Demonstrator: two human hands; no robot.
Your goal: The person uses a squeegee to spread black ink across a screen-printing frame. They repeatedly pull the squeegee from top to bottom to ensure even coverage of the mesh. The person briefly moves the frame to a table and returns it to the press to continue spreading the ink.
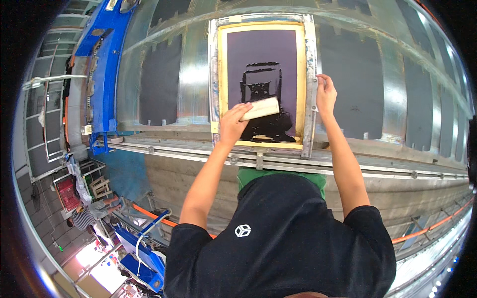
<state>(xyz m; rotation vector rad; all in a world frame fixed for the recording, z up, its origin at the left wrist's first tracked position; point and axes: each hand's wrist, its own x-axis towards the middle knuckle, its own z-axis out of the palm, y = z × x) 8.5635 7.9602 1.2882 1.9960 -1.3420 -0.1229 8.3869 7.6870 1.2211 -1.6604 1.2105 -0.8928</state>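
A screen-printing frame [311,47] lies on the long table in front of me, its inner border lined with yellow tape [300,59]. Dark purple mesh [262,45] fills it, and glossy black ink [278,124] is smeared over the lower half. My left hand [232,123] is wrapped round one end of a squeegee [263,108] with a pale handle, which lies slanted across the inked area. Its blade edge is hidden. At the frame's right side, the bent fingers of my right hand [326,94] are closed at the outer edge; the thumb is mostly out of sight.
Dark grey fabric panels [350,84] lie along the shiny table on both sides. A metal rail [198,153] runs along its near edge. Blue machinery [105,82] stands at the left end. Lower left, a person in a striped top [85,217] is near a wooden stool [101,187].
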